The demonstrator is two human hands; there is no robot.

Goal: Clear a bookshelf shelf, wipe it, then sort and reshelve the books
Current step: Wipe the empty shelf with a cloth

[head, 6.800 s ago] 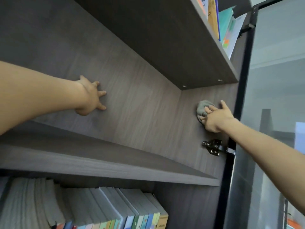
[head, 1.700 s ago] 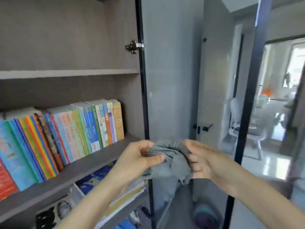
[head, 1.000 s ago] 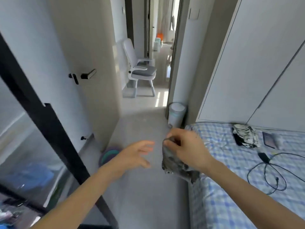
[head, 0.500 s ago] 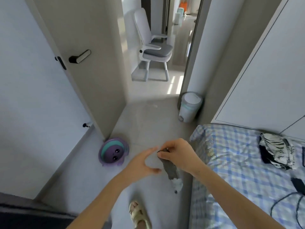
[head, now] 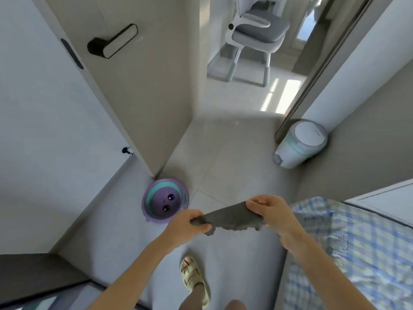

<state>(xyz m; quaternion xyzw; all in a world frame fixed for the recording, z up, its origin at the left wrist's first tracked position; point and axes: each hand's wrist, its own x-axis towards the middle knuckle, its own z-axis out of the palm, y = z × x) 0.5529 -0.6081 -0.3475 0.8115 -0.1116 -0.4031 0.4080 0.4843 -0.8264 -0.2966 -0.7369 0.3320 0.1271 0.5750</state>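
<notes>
Grey soft wiping cloth (head: pixel 231 217), dangling from the right grip (head: pixel 269 211) alone a moment ago, is now pinched taut between it and the left grip (head: pixel 186 222) above the pale tiled floor (head: pixel 223 153), so shelf-wiping looks finished.

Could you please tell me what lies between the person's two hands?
A grey cloth, stretched from left hand to right hand, in the head view.

We look down on a pale grey tiled floor (head: pixel 223 153). At left, a beige door (head: pixel 152 90) stands open, bearing a dark lever handle (head: pixel 112 41). Beyond the doorway we see a white chair (head: pixel 257 34) with a grey seat, and patches of sunlight (head: pixel 283 97) on the tiles. A white lidded bin (head: pixel 299 144) sits against the right wall (head: pixel 368 135). A purple basin (head: pixel 165 201) lies at the door's foot. A blue-checked bed (head: pixel 368 253) fills the lower right.
</notes>
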